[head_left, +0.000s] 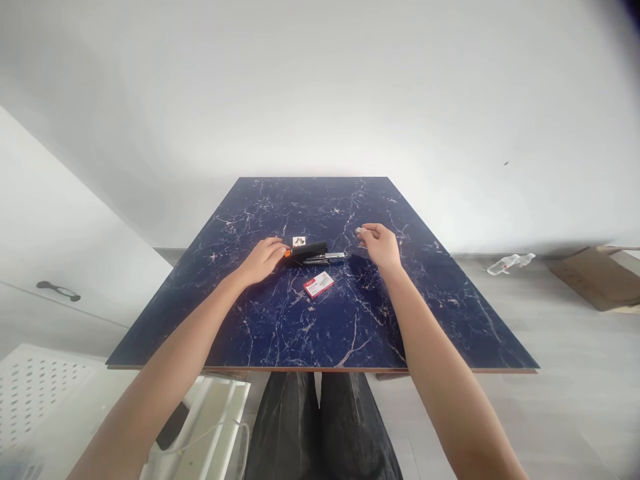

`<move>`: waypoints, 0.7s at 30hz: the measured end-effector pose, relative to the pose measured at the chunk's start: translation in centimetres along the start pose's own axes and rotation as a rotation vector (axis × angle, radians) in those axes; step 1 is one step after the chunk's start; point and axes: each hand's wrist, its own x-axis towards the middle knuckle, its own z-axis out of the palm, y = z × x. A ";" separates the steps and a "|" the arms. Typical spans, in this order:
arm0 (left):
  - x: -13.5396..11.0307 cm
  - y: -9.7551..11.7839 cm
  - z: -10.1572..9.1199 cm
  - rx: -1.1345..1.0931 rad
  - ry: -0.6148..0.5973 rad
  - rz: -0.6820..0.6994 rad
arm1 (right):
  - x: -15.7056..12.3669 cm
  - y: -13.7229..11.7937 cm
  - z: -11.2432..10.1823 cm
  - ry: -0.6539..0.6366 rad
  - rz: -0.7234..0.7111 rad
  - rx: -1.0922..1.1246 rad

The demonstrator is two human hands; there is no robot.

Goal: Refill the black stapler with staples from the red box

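Note:
A black stapler [314, 253] lies on the dark blue marbled table [280, 320], its metal staple tray slid out to the right. My left hand [264, 259] rests at the stapler's left end, fingers curled against its orange tip. My right hand [381, 245] hovers just right of the metal tray, thumb and fingers pinched together on something small that I cannot make out. A red and white staple box [319, 285] lies on the table in front of the stapler. A small white card [299, 241] sits just behind it.
A clear plastic bottle [509, 264] lies on the grey floor to the right, near a flat cardboard box [595, 277]. White perforated panels [45, 393] and a white cabinet with a dark handle [57, 290] stand at the left. My dark trousers [320, 427] show below the table's near edge.

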 end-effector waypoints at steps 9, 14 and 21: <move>0.0 -0.2 0.0 -0.007 0.003 0.009 | -2.8 -1.2 2.0 -0.432 -0.333 -0.441; 0.1 0.0 -0.1 0.005 -0.002 0.017 | -2.7 -1.2 2.2 -0.433 -0.377 -0.506; 0.0 -0.1 -0.1 0.013 0.001 0.031 | -2.6 -1.3 1.9 -0.398 -0.350 -0.551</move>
